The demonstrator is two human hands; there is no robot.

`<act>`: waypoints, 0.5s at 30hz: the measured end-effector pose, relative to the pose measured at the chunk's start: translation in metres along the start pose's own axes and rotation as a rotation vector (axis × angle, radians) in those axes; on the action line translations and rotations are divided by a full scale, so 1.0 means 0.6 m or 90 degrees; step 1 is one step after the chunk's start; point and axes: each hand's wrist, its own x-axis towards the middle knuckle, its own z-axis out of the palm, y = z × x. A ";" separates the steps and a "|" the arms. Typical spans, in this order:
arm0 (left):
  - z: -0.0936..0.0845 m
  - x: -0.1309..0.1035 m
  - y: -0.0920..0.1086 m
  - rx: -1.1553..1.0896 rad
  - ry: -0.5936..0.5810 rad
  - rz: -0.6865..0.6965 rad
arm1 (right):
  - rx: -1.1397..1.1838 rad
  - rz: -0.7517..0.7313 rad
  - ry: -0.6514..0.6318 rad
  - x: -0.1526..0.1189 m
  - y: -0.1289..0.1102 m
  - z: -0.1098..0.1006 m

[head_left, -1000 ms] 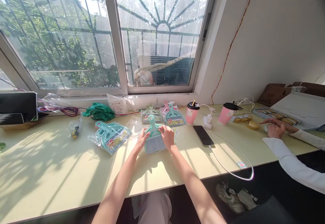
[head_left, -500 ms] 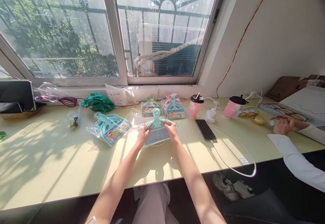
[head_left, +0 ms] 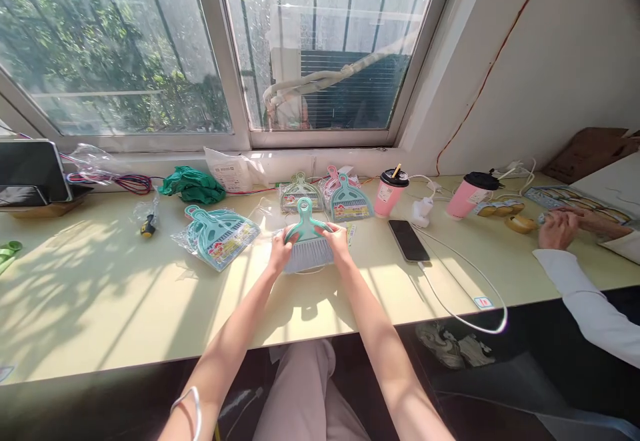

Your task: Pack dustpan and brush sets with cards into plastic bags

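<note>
Holding mint brush [head_left: 305, 229] by stiff-looking shoulders in closed left grip [head_left: 281, 251] and right grip [head_left: 338, 241] (probably light; best held there).

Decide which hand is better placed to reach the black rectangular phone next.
Probably the right hand: it grips the right side of the mint-green plastic brush, nearer the phone.

Pale yellow tabletop [head_left: 125, 307], spanning the frame and crossed by sunlight and leafy shadows. Upper left and centre: sliding window [head_left: 241, 61] with grey metal frame, foliage and dark railings beyond. Upper right: whitish wall [head_left: 560, 74] bearing a reddish-brown line [head_left: 493, 67]. Lower right: dark floor [head_left: 500, 394], beneath the tabletop.
</note>
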 end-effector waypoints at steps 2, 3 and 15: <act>-0.002 0.003 0.000 -0.054 -0.006 -0.019 | -0.008 -0.028 -0.071 0.007 -0.003 -0.015; -0.005 0.005 -0.001 -0.091 -0.009 -0.035 | -0.029 -0.038 -0.079 0.010 -0.005 -0.025; -0.042 0.024 -0.035 -0.510 0.160 -0.306 | -0.625 0.079 0.071 -0.007 0.019 -0.081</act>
